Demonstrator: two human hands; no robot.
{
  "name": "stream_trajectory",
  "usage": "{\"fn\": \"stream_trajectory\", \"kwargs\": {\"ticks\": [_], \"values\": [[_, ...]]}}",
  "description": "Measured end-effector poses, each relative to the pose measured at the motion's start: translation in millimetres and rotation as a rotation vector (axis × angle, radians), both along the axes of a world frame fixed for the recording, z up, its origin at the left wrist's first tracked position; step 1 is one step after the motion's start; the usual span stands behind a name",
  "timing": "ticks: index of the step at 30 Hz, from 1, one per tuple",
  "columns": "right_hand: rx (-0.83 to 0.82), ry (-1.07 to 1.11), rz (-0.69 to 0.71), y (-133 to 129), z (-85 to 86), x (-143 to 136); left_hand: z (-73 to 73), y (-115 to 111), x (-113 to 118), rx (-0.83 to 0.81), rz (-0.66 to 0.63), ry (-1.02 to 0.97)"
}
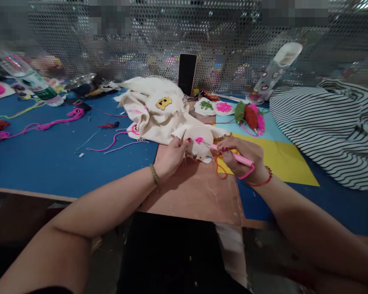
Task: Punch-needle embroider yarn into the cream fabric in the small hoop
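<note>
My left hand point(175, 157) grips the left edge of a round embroidery hoop point(206, 134) with cream cloth stretched in it, thumb on top. A small patch of pink loops point(199, 140) sits near the hoop's middle. In my right hand point(241, 157) is a pink punch needle point(243, 159), its metal tip touching or very near the pink patch. Pink yarn hangs from the back end of its handle. The rest of the cream cloth point(162, 122) lies bunched behind the hoop, with a yellow stitched animal shape point(163, 103) on it.
Balls of green yarn point(239, 112), red and pink yarn lie right of the hoop, by a yellow sheet point(290, 161). A phone point(187, 74) stands against the perforated metal screen. Further out are a striped cloth point(334, 126), a clear tumbler point(274, 73) and a water bottle point(30, 79).
</note>
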State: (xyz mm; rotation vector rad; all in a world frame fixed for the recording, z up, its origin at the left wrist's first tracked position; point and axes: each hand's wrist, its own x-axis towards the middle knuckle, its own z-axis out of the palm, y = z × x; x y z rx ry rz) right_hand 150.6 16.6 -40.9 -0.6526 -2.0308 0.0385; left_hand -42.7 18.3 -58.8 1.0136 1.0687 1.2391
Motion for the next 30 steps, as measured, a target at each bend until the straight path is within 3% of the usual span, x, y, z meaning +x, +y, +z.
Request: {"fn": "stream_trajectory", "kwargs": {"ticks": [17, 30], "values": [[0.006, -0.024, 0.052, 1, 0.5, -2, 6.5, -6, 2, -0.051, 0.001, -0.021], [-0.007, -0.156, 0.017, 12, -8.4, -7, 0.1, -7, 2, -0.032, -0.038, 0.022]]}}
